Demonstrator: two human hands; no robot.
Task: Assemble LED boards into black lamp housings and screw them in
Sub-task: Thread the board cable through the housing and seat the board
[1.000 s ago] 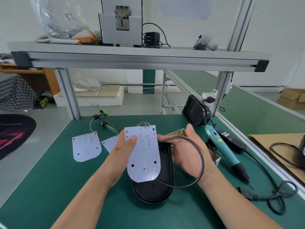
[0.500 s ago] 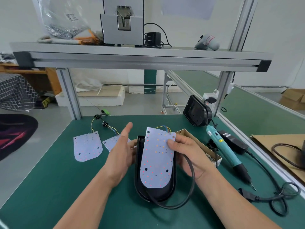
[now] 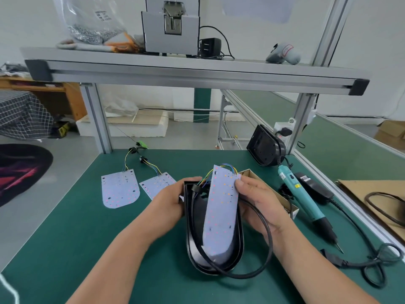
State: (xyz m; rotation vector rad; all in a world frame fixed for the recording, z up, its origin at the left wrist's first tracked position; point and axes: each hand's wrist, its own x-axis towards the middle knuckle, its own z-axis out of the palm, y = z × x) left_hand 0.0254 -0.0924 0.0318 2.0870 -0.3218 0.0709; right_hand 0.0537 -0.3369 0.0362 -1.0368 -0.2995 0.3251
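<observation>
Head view. The left hand (image 3: 168, 200) grips the upper left edge of the black, round-ended plastic lamp housing (image 3: 200, 218), with its fingers curled over the rim. The right hand (image 3: 258, 205) is at the housing's upper right. It holds the white, round-ended LED board (image 3: 220, 211) by its top corner, thumb pressed on the board's face and the other fingers hidden behind.

The board is tilted: its rounded end sits down inside the housing and its square end stands above the rim. Thin coloured wires (image 3: 203, 181) run from that square end into the housing's upper left corner. A thick black cable (image 3: 270, 242) leaves the housing, loops round its rounded end and crosses the right wrist. The housing is held over the green worktop (image 3: 87, 227), and whether it touches the worktop cannot be told.

Left of the housing, 2 more white LED boards (image 3: 120, 188) (image 3: 156, 186) lie flat on the worktop. Right of it are an open cardboard box (image 3: 285, 200) and a teal electric screwdriver (image 3: 300, 194). Beyond, a 2nd black housing (image 3: 265, 148) leans against the frame.
</observation>
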